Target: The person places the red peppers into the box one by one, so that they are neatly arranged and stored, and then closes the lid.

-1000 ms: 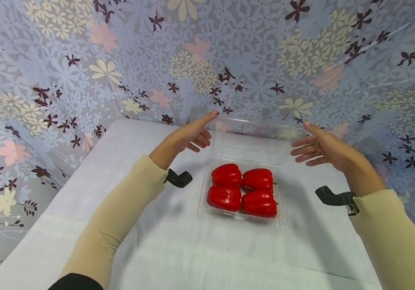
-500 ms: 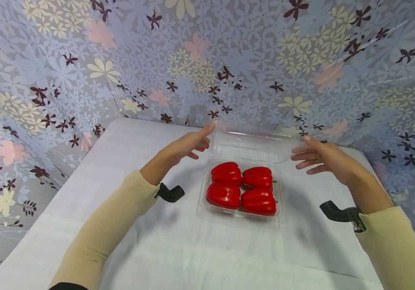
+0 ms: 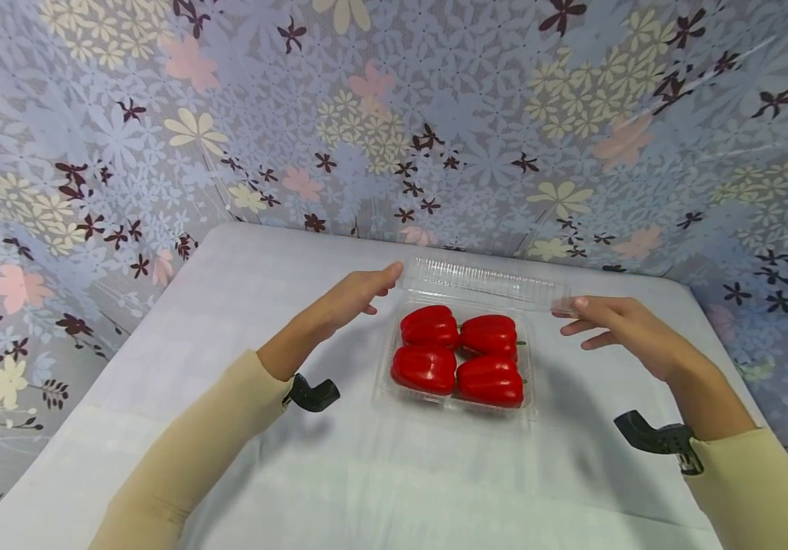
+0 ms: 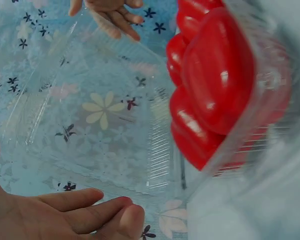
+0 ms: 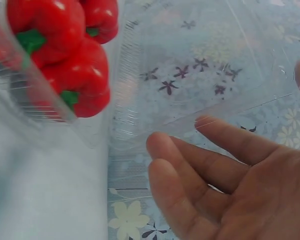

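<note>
A clear plastic clamshell container point(image 3: 450, 402) stands on the white-covered table, with several red bell peppers point(image 3: 424, 370) in its base. Its hinged lid point(image 3: 490, 281) is raised at the far side and seen nearly edge-on in the head view. At the lid's left end is my left hand point(image 3: 348, 302), thumb at the rim and fingers fairly straight. My right hand point(image 3: 617, 321) is at the opposite end, its thumb near the lid corner and its fingers loosely extended. In the left wrist view, the lid point(image 4: 100, 115) stretches between both hands. Exact finger contact is hard to tell through the clear plastic.
The table point(image 3: 160, 367) has a white cloth. Directly behind its far edge rises a flower-patterned backdrop point(image 3: 263, 114). Dark camera mounts point(image 3: 314, 393) are strapped on both wrists, over beige sleeves point(image 3: 187, 458).
The lid has swung up on its hinge, from leaning back to nearly edge-on in the head view. Both hands have moved nearer along with it. The peppers and base stay put.
</note>
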`<state>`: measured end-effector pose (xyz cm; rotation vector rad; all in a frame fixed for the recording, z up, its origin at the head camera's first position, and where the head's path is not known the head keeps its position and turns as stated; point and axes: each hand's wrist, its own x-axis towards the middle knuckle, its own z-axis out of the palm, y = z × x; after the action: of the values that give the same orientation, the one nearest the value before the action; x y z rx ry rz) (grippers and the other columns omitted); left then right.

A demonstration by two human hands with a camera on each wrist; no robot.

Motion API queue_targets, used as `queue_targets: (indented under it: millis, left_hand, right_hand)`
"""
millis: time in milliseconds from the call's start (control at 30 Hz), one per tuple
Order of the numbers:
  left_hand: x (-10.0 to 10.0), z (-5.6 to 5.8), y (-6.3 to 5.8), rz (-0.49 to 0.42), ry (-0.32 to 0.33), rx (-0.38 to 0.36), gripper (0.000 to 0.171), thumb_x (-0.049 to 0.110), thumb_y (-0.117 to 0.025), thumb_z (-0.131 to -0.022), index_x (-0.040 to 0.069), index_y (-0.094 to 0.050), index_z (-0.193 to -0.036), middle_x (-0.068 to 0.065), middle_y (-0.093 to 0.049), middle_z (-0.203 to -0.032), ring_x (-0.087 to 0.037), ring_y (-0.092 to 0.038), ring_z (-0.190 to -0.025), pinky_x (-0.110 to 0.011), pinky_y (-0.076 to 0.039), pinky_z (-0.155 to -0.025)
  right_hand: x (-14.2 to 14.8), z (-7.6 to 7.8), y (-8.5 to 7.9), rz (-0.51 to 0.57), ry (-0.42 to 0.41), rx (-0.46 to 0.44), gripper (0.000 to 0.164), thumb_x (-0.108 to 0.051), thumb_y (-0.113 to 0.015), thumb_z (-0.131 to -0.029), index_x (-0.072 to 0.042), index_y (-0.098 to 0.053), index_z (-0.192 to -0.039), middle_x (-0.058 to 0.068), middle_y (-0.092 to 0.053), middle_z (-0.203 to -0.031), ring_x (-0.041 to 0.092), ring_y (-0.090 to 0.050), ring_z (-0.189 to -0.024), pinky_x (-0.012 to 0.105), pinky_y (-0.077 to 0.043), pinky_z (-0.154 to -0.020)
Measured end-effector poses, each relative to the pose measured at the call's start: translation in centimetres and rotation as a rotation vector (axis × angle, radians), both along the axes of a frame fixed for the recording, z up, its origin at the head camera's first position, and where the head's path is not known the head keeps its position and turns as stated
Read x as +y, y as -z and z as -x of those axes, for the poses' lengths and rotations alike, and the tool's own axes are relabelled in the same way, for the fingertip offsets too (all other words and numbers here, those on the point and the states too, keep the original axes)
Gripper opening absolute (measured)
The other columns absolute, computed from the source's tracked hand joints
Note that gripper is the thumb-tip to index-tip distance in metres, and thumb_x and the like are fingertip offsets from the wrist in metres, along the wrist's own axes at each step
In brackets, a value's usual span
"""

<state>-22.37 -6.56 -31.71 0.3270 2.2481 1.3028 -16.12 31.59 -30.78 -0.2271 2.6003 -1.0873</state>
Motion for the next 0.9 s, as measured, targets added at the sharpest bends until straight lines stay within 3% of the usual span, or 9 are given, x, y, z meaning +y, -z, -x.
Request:
queue_targets:
  millis: [133, 267, 400, 467, 600, 633, 700, 833, 900]
  left_hand:
    - [-0.4, -0.7, 0.7, -0.022, 0.039, 0.004, 0.068, 0.053, -0.035, -0.1, 0.012, -0.034, -0.155, -0.009, -0.037, -0.16, -0.033, -0.04, -0.143, -0.056, -0.04, -0.114]
    - [-0.8, -1.5, 1.3, -0.038, 0.072, 0.054, 0.067, 0.049, -0.037, -0.1, 0.009, -0.033, -0.155, -0.009, -0.035, -0.161, -0.033, -0.041, -0.144, -0.055, -0.041, -0.114]
    - [-1.2, -2.0, 2.0, -0.031, 0.082, 0.105, 0.067, 0.047, -0.039, -0.099, 0.009, -0.033, -0.155, -0.011, -0.035, -0.161, -0.036, -0.047, -0.139, -0.057, -0.042, -0.112]
    - [-1.4, -2.2, 2.4, -0.028, 0.083, 0.127, 0.067, 0.046, -0.041, -0.099, 0.01, -0.034, -0.155, -0.011, -0.035, -0.161, -0.036, -0.044, -0.141, -0.06, -0.039, -0.113]
    - [-1.8, -2.6, 3.1, -0.029, 0.097, 0.172, 0.07, 0.048, -0.045, -0.097, 0.011, -0.034, -0.155, -0.012, -0.036, -0.161, -0.034, -0.035, -0.147, -0.062, -0.036, -0.115]
    - [-1.9, -2.7, 3.3, -0.034, 0.098, 0.18, 0.071, 0.05, -0.047, -0.096, 0.012, -0.034, -0.155, -0.012, -0.037, -0.16, -0.034, -0.033, -0.148, -0.061, -0.035, -0.116]
    - [-2.0, -2.9, 3.7, -0.054, 0.102, 0.187, 0.074, 0.054, -0.048, -0.095, 0.013, -0.034, -0.155, -0.013, -0.038, -0.159, -0.034, -0.036, -0.146, -0.059, -0.038, -0.115]
    - [-2.2, -3.3, 4.6, -0.103, 0.121, 0.205, 0.082, 0.062, -0.05, -0.092, 0.013, -0.032, -0.156, -0.015, -0.04, -0.157, -0.035, -0.047, -0.137, -0.053, -0.049, -0.106]
    - [-2.3, -3.5, 5.0, -0.119, 0.14, 0.228, 0.086, 0.064, -0.051, -0.091, 0.011, -0.032, -0.155, -0.015, -0.037, -0.158, -0.036, -0.047, -0.136, -0.051, -0.052, -0.102]
  right_hand:
    - [0.0, -1.0, 0.8, -0.022, -0.003, 0.06, 0.052, -0.034, -0.035, -0.107, 0.001, -0.05, -0.142, 0.028, -0.054, -0.142, -0.006, -0.062, -0.101, 0.021, -0.056, -0.079]
    - [-0.1, -1.8, 1.4, -0.033, -0.023, 0.107, 0.049, -0.03, -0.038, -0.107, 0.001, -0.05, -0.142, 0.027, -0.055, -0.141, -0.005, -0.063, -0.104, 0.018, -0.056, -0.079]
    - [-0.3, -2.2, 1.7, -0.033, -0.038, 0.137, 0.047, -0.029, -0.041, -0.107, -0.002, -0.05, -0.143, 0.024, -0.055, -0.142, -0.013, -0.058, -0.104, 0.018, -0.055, -0.081]
    - [-0.3, -2.4, 1.8, -0.036, -0.044, 0.142, 0.046, -0.029, -0.042, -0.106, -0.005, -0.049, -0.145, 0.022, -0.055, -0.144, -0.018, -0.055, -0.103, 0.021, -0.055, -0.083]
    - [-0.3, -3.0, 2.2, -0.03, -0.035, 0.119, 0.05, -0.03, -0.043, -0.106, -0.004, -0.044, -0.148, 0.025, -0.05, -0.147, 0.011, -0.066, -0.11, 0.052, -0.054, -0.093]
    - [-0.4, -3.1, 2.4, -0.037, -0.027, 0.116, 0.05, -0.03, -0.044, -0.105, -0.005, -0.043, -0.149, 0.024, -0.05, -0.147, 0.017, -0.066, -0.112, 0.055, -0.054, -0.093]
    - [-0.5, -3.3, 2.7, -0.038, -0.018, 0.118, 0.052, -0.029, -0.047, -0.104, -0.002, -0.042, -0.149, 0.026, -0.049, -0.147, 0.034, -0.064, -0.114, 0.059, -0.053, -0.091]
    - [-0.8, -3.6, 3.5, -0.065, -0.006, 0.15, 0.052, -0.027, -0.052, -0.102, -0.003, -0.045, -0.148, 0.027, -0.05, -0.145, 0.033, -0.063, -0.115, 0.045, -0.058, -0.086]
    - [-0.9, -3.9, 3.8, -0.06, -0.005, 0.151, 0.053, -0.026, -0.053, -0.102, -0.002, -0.043, -0.148, 0.029, -0.049, -0.146, 0.038, -0.064, -0.112, 0.05, -0.059, -0.085]
